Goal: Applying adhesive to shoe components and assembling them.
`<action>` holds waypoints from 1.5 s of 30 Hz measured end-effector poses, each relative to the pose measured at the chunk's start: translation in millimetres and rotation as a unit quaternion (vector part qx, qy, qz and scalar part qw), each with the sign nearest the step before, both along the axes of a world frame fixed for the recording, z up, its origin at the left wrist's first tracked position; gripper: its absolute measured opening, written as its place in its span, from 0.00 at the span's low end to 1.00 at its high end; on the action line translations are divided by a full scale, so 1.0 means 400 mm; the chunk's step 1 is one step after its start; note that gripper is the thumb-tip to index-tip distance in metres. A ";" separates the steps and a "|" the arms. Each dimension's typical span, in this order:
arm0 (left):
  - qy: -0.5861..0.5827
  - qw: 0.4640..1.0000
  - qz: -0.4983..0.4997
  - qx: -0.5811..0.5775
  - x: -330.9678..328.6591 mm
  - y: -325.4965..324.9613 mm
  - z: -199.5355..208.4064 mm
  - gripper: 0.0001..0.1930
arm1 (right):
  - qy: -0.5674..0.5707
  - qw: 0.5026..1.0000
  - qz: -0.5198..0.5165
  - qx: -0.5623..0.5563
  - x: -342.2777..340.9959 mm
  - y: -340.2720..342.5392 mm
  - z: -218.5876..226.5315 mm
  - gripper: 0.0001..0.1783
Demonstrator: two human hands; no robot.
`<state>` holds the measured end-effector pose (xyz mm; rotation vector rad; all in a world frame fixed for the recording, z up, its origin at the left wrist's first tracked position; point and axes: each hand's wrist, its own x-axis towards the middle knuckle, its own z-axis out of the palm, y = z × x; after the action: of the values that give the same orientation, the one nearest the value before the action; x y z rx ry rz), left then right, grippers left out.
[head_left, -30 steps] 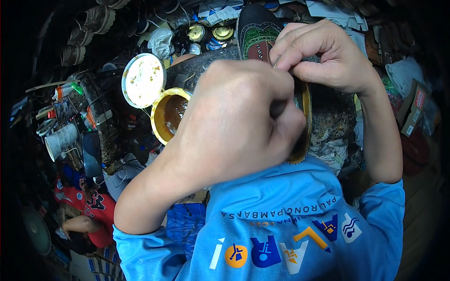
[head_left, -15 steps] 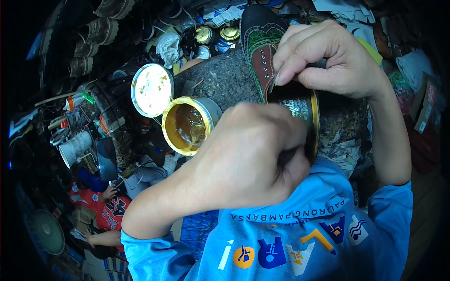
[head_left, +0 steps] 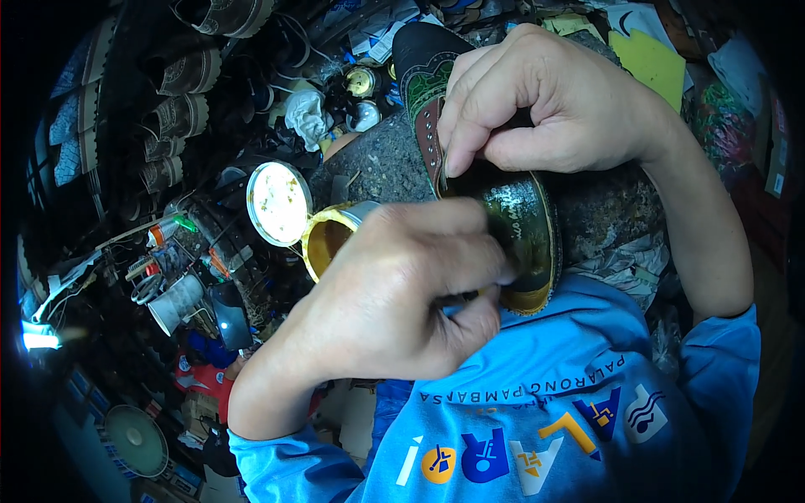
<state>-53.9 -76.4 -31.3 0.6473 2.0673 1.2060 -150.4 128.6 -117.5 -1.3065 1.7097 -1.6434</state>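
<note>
A shoe (head_left: 430,130) with a black toe, a green scaly band and a brown eyelet panel lies before me, its toe pointing away. My right hand (head_left: 545,105) pinches the edge of the brown panel between thumb and fingers. Nearer to me, its dark, shiny inside (head_left: 516,222) bears worn print, with a yellowish rim at the heel end. My left hand (head_left: 402,289) is closed over the shoe's left side near the heel; what its curled fingers hold is hidden. Left of it stands an open can (head_left: 317,243) with yellow-brown stuff smeared around its mouth.
The can's round white lid (head_left: 279,204) tilts beside it. Behind lie a crumpled white cloth (head_left: 307,117), small round tins (head_left: 360,81) and a yellow sheet (head_left: 650,69). A white mug (head_left: 177,303) is at the left. Several shoes (head_left: 189,71) line the upper left. Another person's red garment (head_left: 204,377) shows at lower left.
My left hand has moved left and now covers part of the can. My right hand has shifted left with the shoe, still pinching its panel, and more of the shoe's inside shows.
</note>
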 end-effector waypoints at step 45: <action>0.246 0.958 0.054 -0.137 0.120 0.067 0.010 0.17 | -0.066 0.992 0.031 0.108 -0.012 -0.005 0.015 0.10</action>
<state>-6.0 -49.7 -27.1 0.7630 2.6540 0.8434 -155.3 126.5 -111.5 -1.1123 1.6969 -1.4326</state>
